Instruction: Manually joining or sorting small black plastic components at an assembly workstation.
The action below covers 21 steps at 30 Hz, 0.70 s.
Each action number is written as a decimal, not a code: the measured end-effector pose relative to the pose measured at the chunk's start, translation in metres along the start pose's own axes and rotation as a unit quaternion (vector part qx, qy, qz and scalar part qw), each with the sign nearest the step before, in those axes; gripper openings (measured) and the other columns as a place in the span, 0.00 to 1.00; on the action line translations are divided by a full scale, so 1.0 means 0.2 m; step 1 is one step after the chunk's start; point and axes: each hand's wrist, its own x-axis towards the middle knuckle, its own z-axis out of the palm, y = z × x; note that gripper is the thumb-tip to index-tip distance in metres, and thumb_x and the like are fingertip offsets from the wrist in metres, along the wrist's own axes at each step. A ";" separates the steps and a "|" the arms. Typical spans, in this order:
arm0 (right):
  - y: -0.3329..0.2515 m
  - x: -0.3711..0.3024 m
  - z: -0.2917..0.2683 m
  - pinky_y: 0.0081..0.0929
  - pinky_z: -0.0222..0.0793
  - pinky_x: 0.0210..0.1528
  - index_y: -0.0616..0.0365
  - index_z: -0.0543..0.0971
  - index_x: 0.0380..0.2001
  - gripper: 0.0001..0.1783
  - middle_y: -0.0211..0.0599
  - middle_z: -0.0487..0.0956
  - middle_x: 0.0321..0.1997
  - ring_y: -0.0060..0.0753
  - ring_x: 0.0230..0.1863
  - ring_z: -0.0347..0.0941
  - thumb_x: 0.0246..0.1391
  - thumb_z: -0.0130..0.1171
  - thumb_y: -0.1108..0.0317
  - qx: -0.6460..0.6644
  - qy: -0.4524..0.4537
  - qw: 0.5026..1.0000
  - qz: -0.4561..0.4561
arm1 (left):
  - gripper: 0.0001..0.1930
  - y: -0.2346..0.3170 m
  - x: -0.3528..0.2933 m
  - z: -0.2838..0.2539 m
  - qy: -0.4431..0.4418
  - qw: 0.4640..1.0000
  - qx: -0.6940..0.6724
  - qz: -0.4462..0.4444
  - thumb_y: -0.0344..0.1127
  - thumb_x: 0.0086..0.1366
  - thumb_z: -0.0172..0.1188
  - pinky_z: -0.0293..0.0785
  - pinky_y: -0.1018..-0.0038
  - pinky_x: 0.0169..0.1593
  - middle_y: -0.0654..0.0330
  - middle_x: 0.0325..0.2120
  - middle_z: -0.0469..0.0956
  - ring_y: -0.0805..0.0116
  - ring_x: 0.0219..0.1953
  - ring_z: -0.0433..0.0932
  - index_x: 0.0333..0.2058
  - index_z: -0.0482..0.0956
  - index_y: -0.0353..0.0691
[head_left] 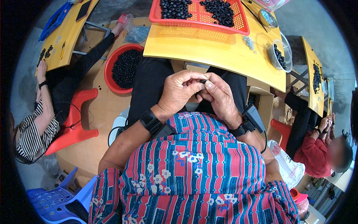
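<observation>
My left hand and my right hand meet above my lap, just off the near edge of the yellow table. The fingers of both are pinched around a small black part. Most of it is covered by the fingertips, so its full shape does not show. On the table ahead, a red plastic basket holds two heaps of small black ring-like parts. Small silvery pieces lie loose near the table's right side.
A clear tub of black parts sits at the table's right edge, behind it a metal bowl. A red basin full of black parts stands on the floor at left. Co-workers sit at side tables, one in stripes, one in red.
</observation>
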 end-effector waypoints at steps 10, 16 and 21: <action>-0.03 0.01 -0.01 0.22 0.67 0.30 0.62 0.73 0.39 0.18 0.24 0.65 0.24 0.16 0.19 0.54 0.60 0.50 0.56 0.222 -0.009 0.970 0.101 | 0.11 -0.03 0.02 -0.02 0.010 0.994 0.099 0.050 0.22 0.56 0.61 0.69 0.85 0.33 0.67 0.27 0.72 0.83 0.29 0.69 0.40 0.78 0.33; -0.01 0.01 -0.02 0.23 0.68 0.30 0.62 0.72 0.37 0.16 0.25 0.67 0.25 0.16 0.19 0.56 0.60 0.50 0.57 0.238 0.009 0.964 0.115 | 0.11 -0.03 0.02 -0.01 0.017 0.994 0.097 0.037 0.21 0.56 0.60 0.69 0.85 0.33 0.67 0.27 0.71 0.83 0.29 0.68 0.40 0.78 0.33; 0.00 0.02 -0.01 0.23 0.68 0.31 0.61 0.72 0.35 0.14 0.26 0.67 0.25 0.16 0.20 0.58 0.61 0.49 0.59 0.212 0.011 0.972 0.097 | 0.11 -0.02 0.02 0.00 0.024 0.994 0.098 0.035 0.22 0.57 0.60 0.69 0.85 0.32 0.67 0.27 0.72 0.83 0.29 0.69 0.40 0.78 0.33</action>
